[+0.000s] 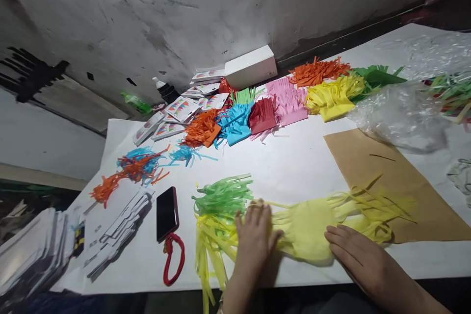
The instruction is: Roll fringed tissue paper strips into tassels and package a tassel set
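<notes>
Left hand [255, 228] lies palm down where the green and yellow strips meet the near-left end of a yellow fringed tissue-paper piece [311, 228], thumb spread away from the fingers, not closed on anything. Right hand [362, 257] has fingers straight and side by side at the piece's right edge; thumb hidden, so can't tell if it pinches the paper. Yellow piece lies flat near the front edge of the white-covered table [294, 167], between the hands, its right-hand fringe running onto a brown paper sheet [405, 186]. Left of it, green tissue strips [222, 195] lie above loose yellow strips [211, 245], which hang over the table edge. Further left: dark-screened smartphone [167, 213] with red braided strap [180, 265], then fanned white cards [116, 225]. Orange and blue shreds [138, 162] behind those. Far side, row of fringed bundles: orange [206, 127], blue [235, 122], dark red [262, 115], pink [289, 103], yellow [333, 95], with more orange and green behind. White box [250, 67] and printed packets [182, 109] near the wall; crumpled clear plastic [405, 115] at right, overlapping the brown sheet's far edge.
</notes>
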A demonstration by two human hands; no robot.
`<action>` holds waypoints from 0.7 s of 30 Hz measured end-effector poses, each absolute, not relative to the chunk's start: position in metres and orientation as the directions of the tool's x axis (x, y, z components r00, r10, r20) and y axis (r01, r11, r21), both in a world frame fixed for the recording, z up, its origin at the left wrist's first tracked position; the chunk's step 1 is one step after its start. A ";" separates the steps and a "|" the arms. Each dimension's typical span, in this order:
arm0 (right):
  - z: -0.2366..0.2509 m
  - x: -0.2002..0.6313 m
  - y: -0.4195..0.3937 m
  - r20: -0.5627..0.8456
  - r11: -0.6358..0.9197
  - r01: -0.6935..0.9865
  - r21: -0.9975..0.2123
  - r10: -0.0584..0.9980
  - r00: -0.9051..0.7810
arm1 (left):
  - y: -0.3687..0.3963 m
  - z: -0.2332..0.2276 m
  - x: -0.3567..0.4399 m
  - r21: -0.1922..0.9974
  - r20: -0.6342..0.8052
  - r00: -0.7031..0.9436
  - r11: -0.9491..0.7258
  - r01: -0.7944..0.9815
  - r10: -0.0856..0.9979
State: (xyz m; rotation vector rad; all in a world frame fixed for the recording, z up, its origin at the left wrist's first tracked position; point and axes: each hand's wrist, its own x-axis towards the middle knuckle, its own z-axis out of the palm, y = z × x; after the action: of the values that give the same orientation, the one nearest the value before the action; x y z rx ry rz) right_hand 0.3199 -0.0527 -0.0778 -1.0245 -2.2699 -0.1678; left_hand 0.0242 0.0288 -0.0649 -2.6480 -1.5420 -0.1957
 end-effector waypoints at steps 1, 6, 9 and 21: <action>-0.077 0.320 -0.053 0.599 0.687 0.713 -0.140 0.632 -0.491 | 0.029 -0.064 0.017 -0.025 0.180 0.398 -0.400 0.916 0.900; -0.080 0.320 -0.053 0.591 0.687 0.696 -0.209 0.656 -0.469 | -0.005 -0.062 0.051 0.129 0.288 0.582 -0.633 0.764 0.761; -0.080 0.319 -0.054 0.569 0.668 0.687 -0.288 0.696 -0.439 | -0.018 -0.064 0.085 0.328 0.379 0.643 -0.746 0.579 0.665; -0.060 0.295 0.007 0.387 0.287 0.908 -0.305 0.908 -0.157 | 0.037 -0.053 0.112 0.147 -0.001 0.354 -0.350 0.925 0.935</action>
State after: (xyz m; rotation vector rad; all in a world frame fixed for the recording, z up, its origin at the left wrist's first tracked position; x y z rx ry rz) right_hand 0.2947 0.0069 -0.0604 -1.6214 -2.0661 0.0011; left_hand 0.1115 0.0371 -0.0525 -2.6822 -1.8535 -0.1354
